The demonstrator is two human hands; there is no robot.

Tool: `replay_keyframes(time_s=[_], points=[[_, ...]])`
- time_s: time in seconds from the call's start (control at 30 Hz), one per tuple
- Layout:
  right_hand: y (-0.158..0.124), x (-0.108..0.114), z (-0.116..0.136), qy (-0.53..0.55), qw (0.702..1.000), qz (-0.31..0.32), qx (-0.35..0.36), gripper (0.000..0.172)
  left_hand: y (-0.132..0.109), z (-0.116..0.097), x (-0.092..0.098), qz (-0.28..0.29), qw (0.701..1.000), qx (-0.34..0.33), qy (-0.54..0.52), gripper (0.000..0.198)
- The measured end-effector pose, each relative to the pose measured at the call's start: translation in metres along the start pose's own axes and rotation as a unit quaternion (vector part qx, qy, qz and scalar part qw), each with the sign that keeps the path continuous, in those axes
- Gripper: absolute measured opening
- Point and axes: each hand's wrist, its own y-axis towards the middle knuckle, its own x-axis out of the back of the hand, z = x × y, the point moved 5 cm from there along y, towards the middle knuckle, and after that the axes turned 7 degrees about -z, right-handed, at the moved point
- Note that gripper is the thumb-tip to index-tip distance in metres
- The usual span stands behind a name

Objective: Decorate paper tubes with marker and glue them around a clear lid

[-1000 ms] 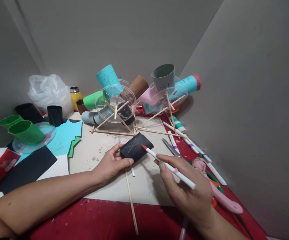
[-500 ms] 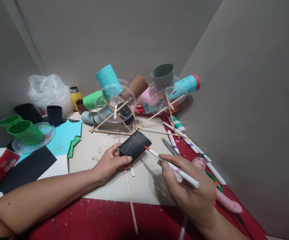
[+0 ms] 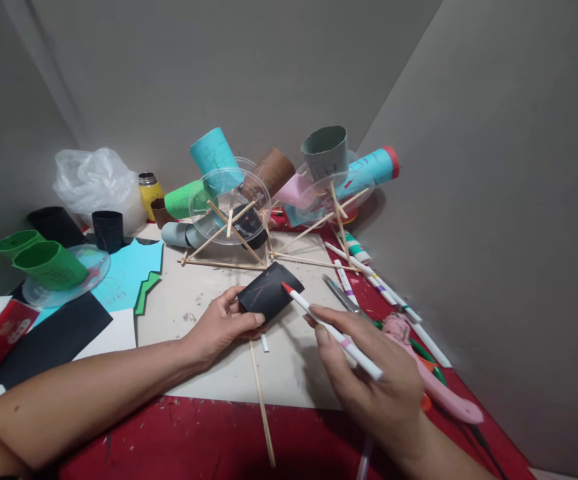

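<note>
My left hand (image 3: 221, 325) grips a small black paper roll (image 3: 267, 291) just above the beige board (image 3: 203, 360). Faint lines show on the roll's side. My right hand (image 3: 369, 373) holds a white marker (image 3: 333, 331) like a pen, and its red tip touches the roll's right side. Behind them stands a model of thin wooden sticks (image 3: 229, 247) with clear plastic lids (image 3: 231, 205) and coloured paper tubes: teal (image 3: 215, 155), brown (image 3: 271, 172), grey (image 3: 326, 152) and green (image 3: 183, 198).
Loose markers (image 3: 369, 273), scissors (image 3: 341, 297) and a pink-handled tool (image 3: 443, 393) lie at the right on the red table. A long stick (image 3: 263, 407) lies on the board. Green cups (image 3: 43, 263), black and cyan paper, a black cup (image 3: 107, 230) and a plastic bag (image 3: 96, 180) fill the left.
The marker tip drew back a little to the right, then came back onto the black roll. My left hand tilted the roll slightly and stayed in place.
</note>
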Motion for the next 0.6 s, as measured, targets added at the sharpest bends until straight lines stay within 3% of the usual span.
replay_keyframes(time_s=[0.6], points=[[0.0015, 0.0036, -0.0016, -0.019, 1.000, -0.003, -0.003, 0.021, 0.0017, -0.0009, -0.0001, 0.006, 1.000, 0.011, 0.001, 0.068]])
